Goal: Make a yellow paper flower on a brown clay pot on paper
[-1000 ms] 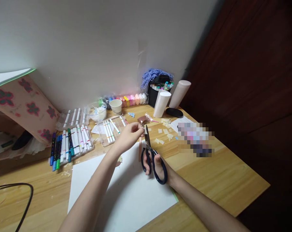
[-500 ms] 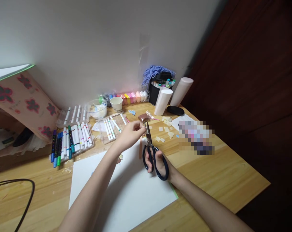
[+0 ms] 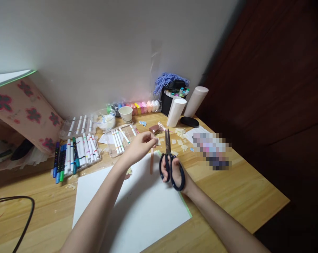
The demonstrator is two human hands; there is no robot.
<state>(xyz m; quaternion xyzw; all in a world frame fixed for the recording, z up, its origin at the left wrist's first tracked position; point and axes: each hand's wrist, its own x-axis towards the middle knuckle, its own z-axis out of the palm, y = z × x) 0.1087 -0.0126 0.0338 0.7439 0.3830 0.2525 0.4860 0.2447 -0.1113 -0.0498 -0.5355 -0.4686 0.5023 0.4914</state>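
Observation:
My right hand [image 3: 176, 168] has its fingers through the handles of black-handled scissors [image 3: 168, 142], whose blades point away and are nearly closed. Just left of the blades, my left hand [image 3: 143, 144] pinches a small pale piece [image 3: 158, 141] between thumb and fingertips. The blades do not touch that piece. Beneath both arms lies a large white sheet of paper [image 3: 148, 211]. On it are a thin brown strip [image 3: 151, 161] and, partly hidden by my left forearm, a small brown piece with pale bits [image 3: 129, 172].
Pale cut squares [image 3: 180, 142] lie beyond the scissors. Markers [image 3: 79, 153] fill a tray at left, near a paper cup [image 3: 126, 114] and a clear bowl [image 3: 106, 120]. White cylinders [image 3: 176, 112] and a black marker holder [image 3: 167, 103] stand at the back. A black cable [image 3: 29, 218] lies front left.
The scissors have moved right, away from my left fingertips, and their blades have come closer together. My left hand stays almost in place, still pinching.

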